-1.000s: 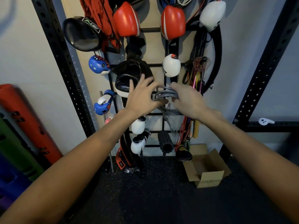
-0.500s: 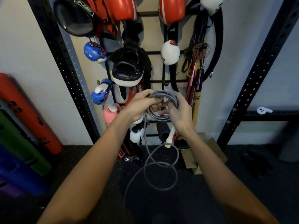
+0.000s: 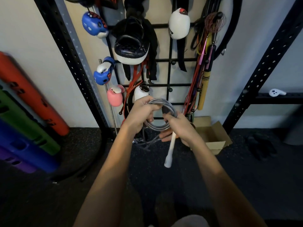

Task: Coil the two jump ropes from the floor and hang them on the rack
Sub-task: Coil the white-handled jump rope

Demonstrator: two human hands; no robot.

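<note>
Hands (image 3: pixel 164 123) (2) closed around rope coil (image 3: pixel 161 115)

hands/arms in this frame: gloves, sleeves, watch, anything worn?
Nothing worn that shows. Left hand and right hand are bare: no gloves, and no rings that I can make out. Both forearms are bare up to the frame's bottom edge: no sleeves, watch, bands, wraps or markings in view.

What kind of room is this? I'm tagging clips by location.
Probably a home or small boxing gym: boxing gloves hang on a wall rack, beside a perforated steel upright and rubber flooring.
</note>
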